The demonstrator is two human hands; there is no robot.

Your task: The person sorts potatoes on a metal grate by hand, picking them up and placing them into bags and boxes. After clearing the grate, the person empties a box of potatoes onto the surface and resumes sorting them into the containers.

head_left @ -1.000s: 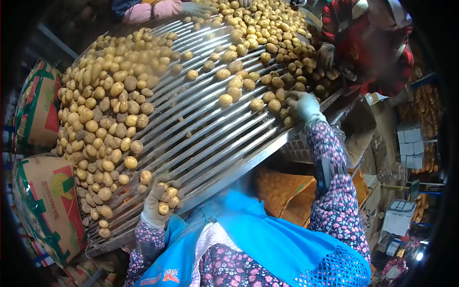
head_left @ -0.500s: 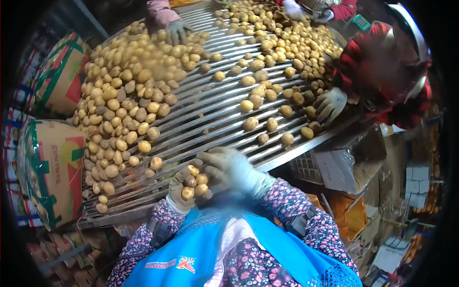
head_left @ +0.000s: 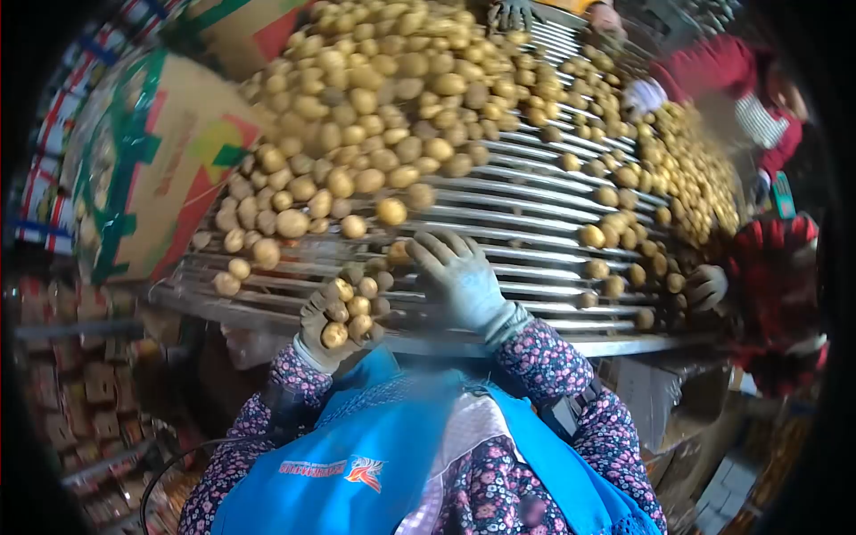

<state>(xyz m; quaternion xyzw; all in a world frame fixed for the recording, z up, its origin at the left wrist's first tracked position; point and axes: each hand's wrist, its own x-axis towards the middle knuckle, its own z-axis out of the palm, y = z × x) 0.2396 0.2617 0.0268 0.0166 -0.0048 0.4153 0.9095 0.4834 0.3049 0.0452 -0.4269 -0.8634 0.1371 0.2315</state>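
My left hand (head_left: pixel 315 339), in a pale work glove, cradles several small potatoes (head_left: pixel 359 306) at the near edge of the slatted metal table. Its fingers are partly hidden behind them. My right hand (head_left: pixel 462 283), also gloved, is stretched out over the metal bars to the right of that handful, fingers apart and nothing visible in it. Close to its fingertips, on the left, lies a single potato (head_left: pixel 399 252). Beyond both hands a large heap of potatoes (head_left: pixel 357 98) covers the far left of the table.
A cardboard box (head_left: pixel 192 169) with green and red print stands at the table's left, and another box (head_left: pixel 236 36) behind it. A co-worker's gloved hand (head_left: pixel 707 287) is among potatoes on the right. Other people's hands work at the far side.
The camera view has turned, so the heap and boxes appear further right. My right hand has moved away from the left hand's handful, and the handful looks larger.
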